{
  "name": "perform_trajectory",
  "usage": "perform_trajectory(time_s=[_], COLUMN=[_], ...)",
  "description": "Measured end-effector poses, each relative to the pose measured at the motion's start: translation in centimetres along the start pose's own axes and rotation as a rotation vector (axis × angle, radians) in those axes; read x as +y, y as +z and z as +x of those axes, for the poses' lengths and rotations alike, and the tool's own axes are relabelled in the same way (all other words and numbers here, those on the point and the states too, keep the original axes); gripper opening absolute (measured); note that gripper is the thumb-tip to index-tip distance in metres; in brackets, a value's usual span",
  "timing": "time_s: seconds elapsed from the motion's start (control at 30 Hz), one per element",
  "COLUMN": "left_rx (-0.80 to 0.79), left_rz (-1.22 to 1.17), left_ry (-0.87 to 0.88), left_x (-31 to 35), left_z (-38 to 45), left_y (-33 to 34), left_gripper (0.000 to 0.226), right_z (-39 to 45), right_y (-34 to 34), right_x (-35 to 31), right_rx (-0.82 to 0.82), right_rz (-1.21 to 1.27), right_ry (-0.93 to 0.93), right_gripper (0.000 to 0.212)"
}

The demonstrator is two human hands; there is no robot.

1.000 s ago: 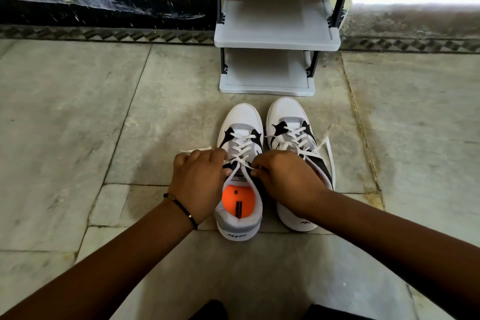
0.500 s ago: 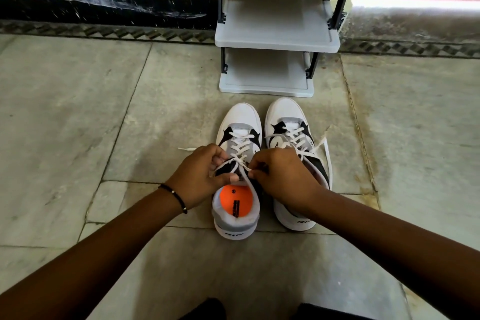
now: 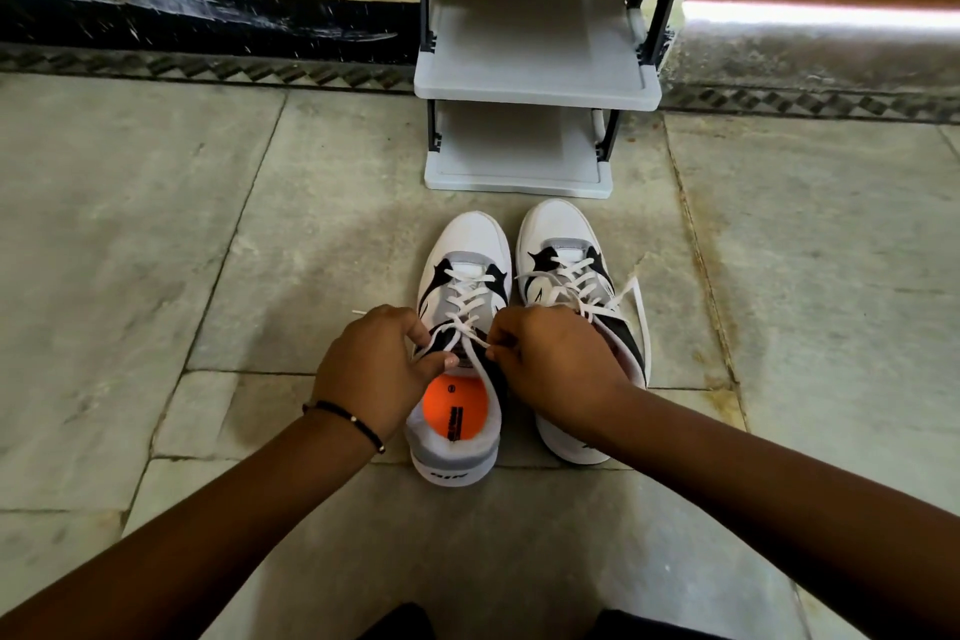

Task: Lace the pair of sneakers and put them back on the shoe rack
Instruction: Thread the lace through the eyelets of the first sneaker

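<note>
Two white, grey and black sneakers stand side by side on the stone floor, toes toward the shoe rack (image 3: 537, 96). The left sneaker (image 3: 470, 244) has an orange insole and a white lace (image 3: 470, 299) crossed up its front. My left hand (image 3: 376, 366) pinches one end of that lace at the top eyelets. My right hand (image 3: 550, 359) pinches the other end just across from it, and covers part of the right sneaker (image 3: 558, 237). The right sneaker is laced, with loose white lace ends trailing over its right side.
The grey plastic rack has two bare shelves in view and black side posts, backed against a dark wall base. Pale stone floor tiles spread left and right of the sneakers. My dark-clad knees show at the bottom edge.
Both hands have shifted slightly up the left sneaker's tongue and come closer together, and the lace between them has drawn into a narrower loop. The sneakers have stayed in place.
</note>
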State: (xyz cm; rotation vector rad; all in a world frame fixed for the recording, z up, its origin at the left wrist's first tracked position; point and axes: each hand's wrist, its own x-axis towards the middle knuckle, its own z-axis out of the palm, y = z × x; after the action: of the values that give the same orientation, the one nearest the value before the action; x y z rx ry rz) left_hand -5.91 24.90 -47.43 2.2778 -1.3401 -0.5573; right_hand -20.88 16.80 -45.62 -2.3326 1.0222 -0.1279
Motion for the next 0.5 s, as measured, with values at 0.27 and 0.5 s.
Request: perform_trajectory(time_s=[0.27, 0.5], left_rx=[0.062, -0.197], left_rz=[0.008, -0.262], left_ry=[0.105, -0.178], left_x=[0.3, -0.2], left_z=[-0.8, 0.7], left_y=[0.4, -0.3], left_gripper=[0.023, 0.017], right_z=[-0.1, 0.0], right_y=[0.1, -0.1], right_x=[0.1, 0.4], right_rx=[-0.001, 0.022], right_rz=[-0.111, -0.168], right_ry=[-0.070, -0.087], right_gripper=[0.015, 0.017])
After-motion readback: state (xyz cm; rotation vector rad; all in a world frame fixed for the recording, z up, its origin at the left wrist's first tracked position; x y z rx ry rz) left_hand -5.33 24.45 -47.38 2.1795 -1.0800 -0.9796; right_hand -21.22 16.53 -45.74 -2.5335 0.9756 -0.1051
